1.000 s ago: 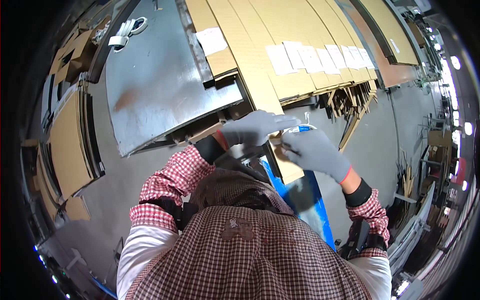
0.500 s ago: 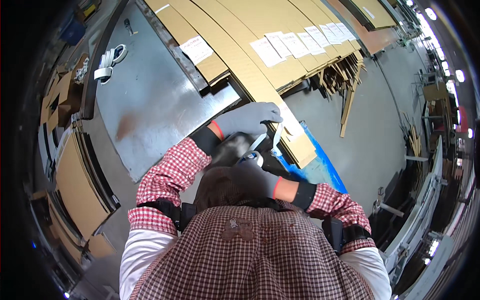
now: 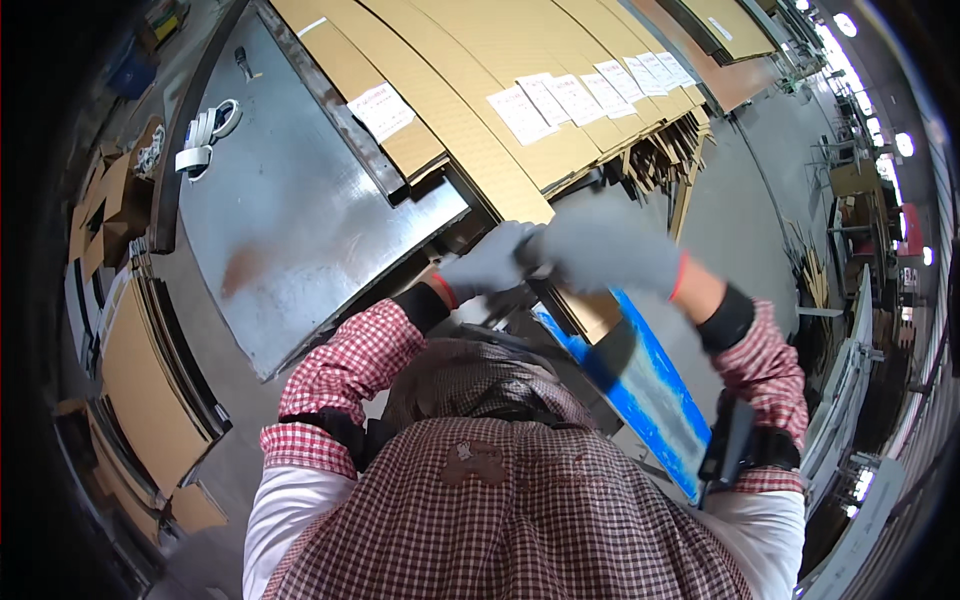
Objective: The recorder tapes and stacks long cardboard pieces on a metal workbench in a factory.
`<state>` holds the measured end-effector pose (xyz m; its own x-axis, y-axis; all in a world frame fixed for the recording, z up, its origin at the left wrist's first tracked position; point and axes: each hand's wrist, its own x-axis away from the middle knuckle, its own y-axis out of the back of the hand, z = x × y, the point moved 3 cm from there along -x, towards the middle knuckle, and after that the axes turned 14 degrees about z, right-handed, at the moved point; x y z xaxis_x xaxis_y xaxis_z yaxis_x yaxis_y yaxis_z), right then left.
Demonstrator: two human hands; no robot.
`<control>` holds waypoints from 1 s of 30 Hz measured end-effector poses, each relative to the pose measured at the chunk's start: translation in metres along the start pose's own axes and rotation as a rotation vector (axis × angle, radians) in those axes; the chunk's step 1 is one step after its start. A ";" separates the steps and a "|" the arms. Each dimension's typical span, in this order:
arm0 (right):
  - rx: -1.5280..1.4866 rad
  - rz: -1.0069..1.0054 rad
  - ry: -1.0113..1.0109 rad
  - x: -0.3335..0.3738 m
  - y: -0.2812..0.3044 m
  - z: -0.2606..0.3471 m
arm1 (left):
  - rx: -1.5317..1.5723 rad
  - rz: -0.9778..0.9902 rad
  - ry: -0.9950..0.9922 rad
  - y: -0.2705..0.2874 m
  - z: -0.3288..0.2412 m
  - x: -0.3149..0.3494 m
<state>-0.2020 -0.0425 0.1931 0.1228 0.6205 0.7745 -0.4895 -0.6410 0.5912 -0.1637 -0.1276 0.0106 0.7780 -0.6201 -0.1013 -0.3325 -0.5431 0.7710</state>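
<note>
Left hand: Gloved in grey point(image 3: 492, 262), fingers bent inward, meeting or nearly meeting the other glove; whether anything is gripped cannot be told.
Right hand: Gloved in grey point(image 3: 612, 252), blurred, reaching across from the right; finger spread and any grip cannot be determined.
Cardboard panel: The long tan panel point(image 3: 505, 190) runs away from the wearer; its near end juts out past the neighbouring panels, partly hidden beneath the hands.
Blue beam: The worn blue surface point(image 3: 650, 385) shows just beside and beyond the panel's near end; contact between the two cannot be confirmed.
Paper sheets: White sheets point(image 3: 522, 114) lie in a row on the adjoining panels.
Metal bench: The grey bench point(image 3: 300, 200) stands to the left, carrying white tape rolls point(image 3: 193, 160).
Caution, panel end: The jutting end may bend or crease if the hands press down where support is doubtful.
Caution, alignment: A sideways pull could slide the panel out of line with its neighbours.
Caution, fingers: With both hands crowded together, one glove could snag or block the other.
</note>
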 end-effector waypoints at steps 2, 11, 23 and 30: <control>0.244 -0.128 -0.106 -0.018 0.004 -0.088 | -0.121 0.034 0.089 0.009 -0.015 -0.003; 0.108 -0.153 0.080 -0.122 -0.111 -0.176 | -0.288 -0.282 0.150 0.005 -0.050 -0.038; -0.854 -0.544 0.208 -0.175 -0.184 -0.197 | -0.215 -0.333 0.266 0.006 -0.051 -0.060; -0.070 -0.543 -0.043 -0.107 -0.122 -0.167 | 0.928 -0.921 0.706 -0.050 -0.020 -0.005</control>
<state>-0.2996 0.0448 0.0009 0.4080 0.8340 0.3714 -0.4017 -0.2013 0.8934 -0.1401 -0.0861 -0.0149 0.9000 0.3826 0.2091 0.4067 -0.9094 -0.0868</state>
